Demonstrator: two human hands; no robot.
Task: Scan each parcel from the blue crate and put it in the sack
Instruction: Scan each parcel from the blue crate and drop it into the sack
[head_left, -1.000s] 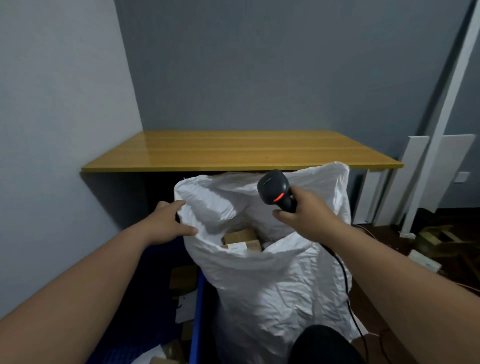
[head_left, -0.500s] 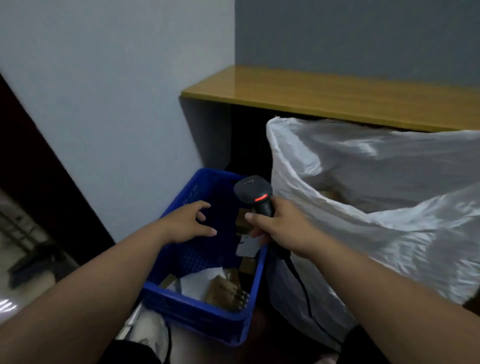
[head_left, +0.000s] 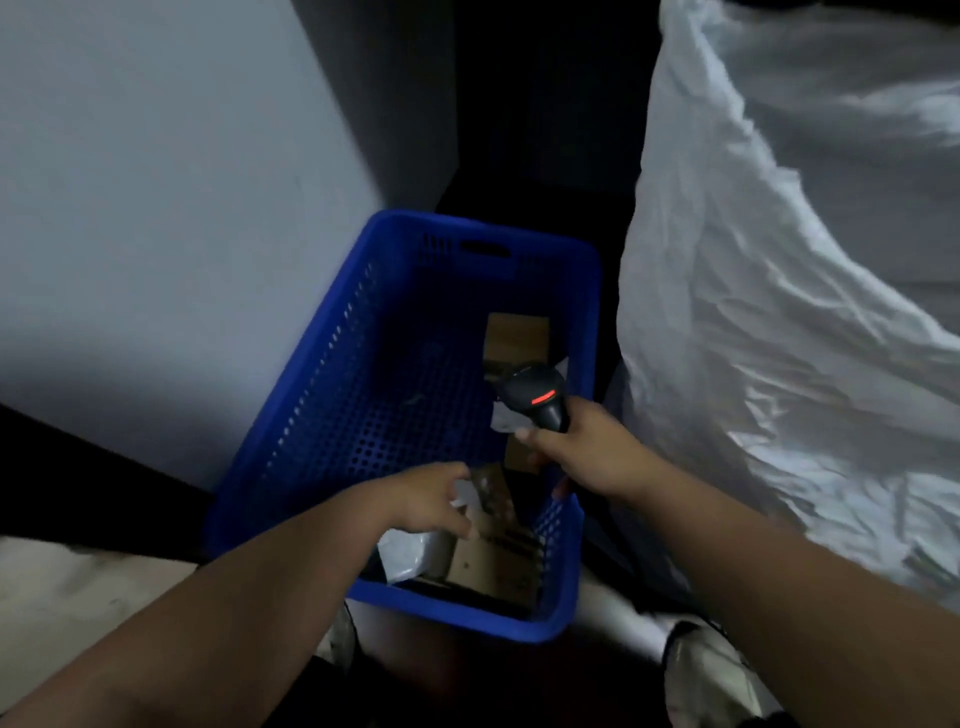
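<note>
Left hand dips into the crate, fingers curling round a brown parcel at six o'clock. Right hand grips the scanner, sack at three o'clock. Best lift it label-up toward the scanner. No writing readable.

- No text, brand or number can be read anywhere.
- The white labels on the cardboard parcels in the blue crate are too blurred to make out.
</note>
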